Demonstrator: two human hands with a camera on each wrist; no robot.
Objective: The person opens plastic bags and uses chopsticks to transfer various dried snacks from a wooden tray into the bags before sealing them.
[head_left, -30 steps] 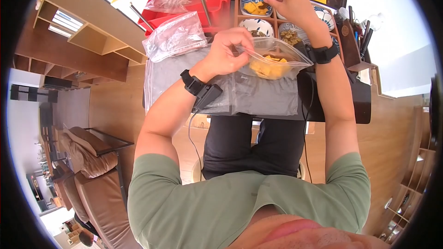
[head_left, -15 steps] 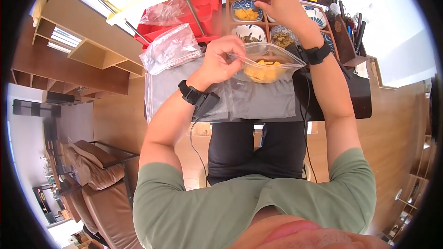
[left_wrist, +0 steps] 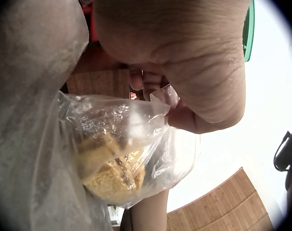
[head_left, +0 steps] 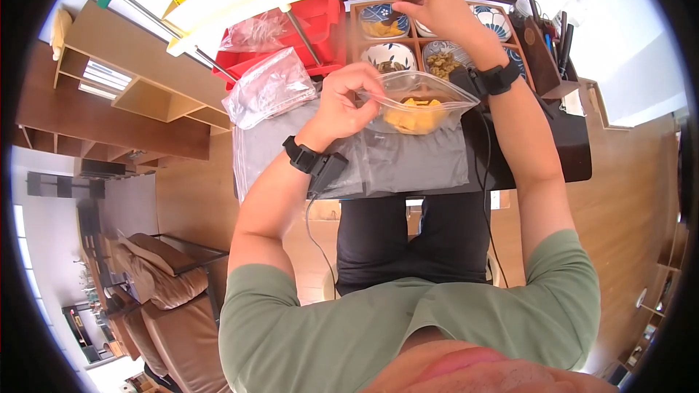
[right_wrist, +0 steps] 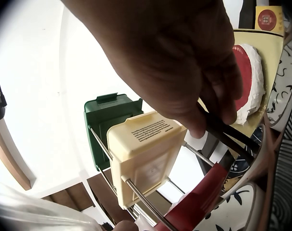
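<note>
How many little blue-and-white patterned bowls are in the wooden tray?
4 show. One with yellow pieces at the tray's far left, one nearer below it, one with greenish bits beside that, and one far right. The right hand may hide more.

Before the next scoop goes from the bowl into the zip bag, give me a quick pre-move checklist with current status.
1. Bag mouth held open: ok. The left hand pinches the rim of the zip bag, and the opening faces up.
2. Bag contents settled: ok. The yellow pieces sit at the bottom.
3. Tool gripped: ok. The right hand holds the dark tool over the bowl of yellow pieces.
4. Tool loaded: cannot tell; its tip is hidden.
5. Path from bowl to bag: ok. Nothing stands between them but the wooden tray divider.
6. Spare bag out of the way: ok.
</note>
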